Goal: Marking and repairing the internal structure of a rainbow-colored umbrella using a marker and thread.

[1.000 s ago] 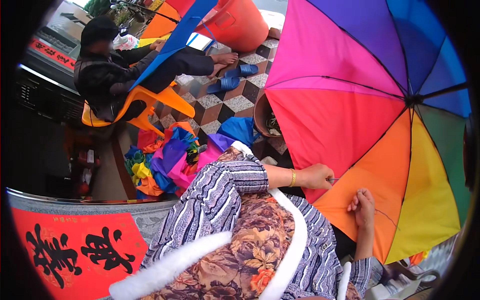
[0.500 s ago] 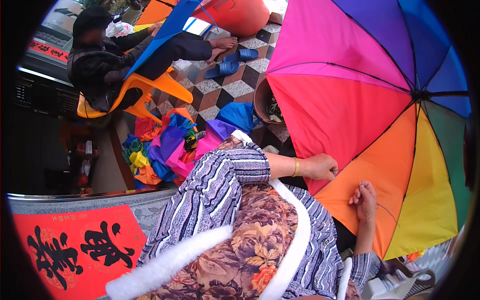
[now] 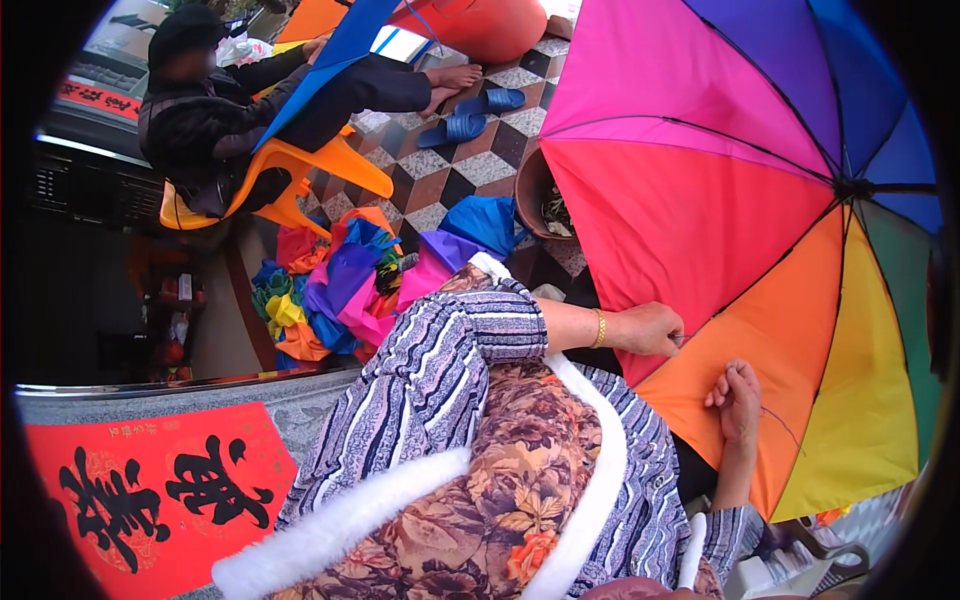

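Note:
A large open rainbow umbrella (image 3: 690, 230) fills the right side, its ribs and central hub facing me. My left hand (image 3: 648, 328), with a gold bracelet at the wrist, pinches the umbrella at the seam between the red and orange panels. Just right of it, my right hand (image 3: 735, 395) is held over the orange panel with its fingers curled in and thumb pressed to them. Whatever those fingers hold, if anything, is too small to make out. A thin dark line, like thread, curves over the orange cloth beside that hand.
Left of my arm lies a heap of colourful folded umbrellas (image 3: 345, 285). Beyond it a person (image 3: 200, 125) sits on an orange chair (image 3: 345, 165) with blue cloth across the lap. Blue slippers (image 3: 455, 130), a brown pot (image 3: 532, 195) and a red tub (image 3: 485, 30) stand on the tiled floor.
The whole view has shifted slightly. A thin dark bit that showed beyond my left fingertips is now hidden. My right hand stays curled in nearly the same place.

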Demonstrator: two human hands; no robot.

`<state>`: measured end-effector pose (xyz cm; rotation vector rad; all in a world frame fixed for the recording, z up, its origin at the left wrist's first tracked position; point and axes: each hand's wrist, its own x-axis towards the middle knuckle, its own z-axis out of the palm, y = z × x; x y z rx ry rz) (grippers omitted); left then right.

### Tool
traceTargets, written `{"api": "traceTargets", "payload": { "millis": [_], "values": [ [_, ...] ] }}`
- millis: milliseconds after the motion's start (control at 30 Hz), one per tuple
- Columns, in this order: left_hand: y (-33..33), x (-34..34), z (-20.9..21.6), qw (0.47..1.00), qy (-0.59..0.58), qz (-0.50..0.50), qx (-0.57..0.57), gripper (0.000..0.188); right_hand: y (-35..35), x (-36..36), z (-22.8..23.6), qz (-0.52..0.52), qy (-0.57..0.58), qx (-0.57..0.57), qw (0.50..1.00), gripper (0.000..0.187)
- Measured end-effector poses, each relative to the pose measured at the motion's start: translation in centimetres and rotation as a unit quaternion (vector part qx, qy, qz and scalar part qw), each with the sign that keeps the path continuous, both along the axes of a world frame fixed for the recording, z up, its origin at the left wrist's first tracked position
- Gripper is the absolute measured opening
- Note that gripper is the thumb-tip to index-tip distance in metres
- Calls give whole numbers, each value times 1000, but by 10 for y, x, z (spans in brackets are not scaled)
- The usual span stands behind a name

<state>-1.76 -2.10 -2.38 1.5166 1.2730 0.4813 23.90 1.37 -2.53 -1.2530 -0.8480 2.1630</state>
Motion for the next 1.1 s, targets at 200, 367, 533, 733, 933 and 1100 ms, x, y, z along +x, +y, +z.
{"api": "traceTargets", "payload": {
  "millis": [200, 367, 533, 733, 933, 1100],
  "values": [
    [6, 6, -13, 1000, 10, -11, 6, 24, 4, 10, -11, 12, -1, 6, 1000, 6],
    [12, 14, -29, 1000, -7, -12, -16, 24, 5, 23, -26, -3, 3, -9, 1000, 6],
    [19, 16, -30, 999, -14, 4, -47, 22, 20, 18, -33, 9, 8, 2, 1000, 5],
    [11, 6, -19, 996, -14, 11, -83, 21, 8, 10, -30, 14, 5, 0, 1000, 6],
    [7, 2, -8, 991, -39, 21, -125, 20, 7, 8, -23, 19, 11, -3, 1000, 6],
    [7, 20, -17, 993, -39, -2, -111, 20, 1, 24, -24, 7, 1, -9, 1000, 7]
  ]
}}
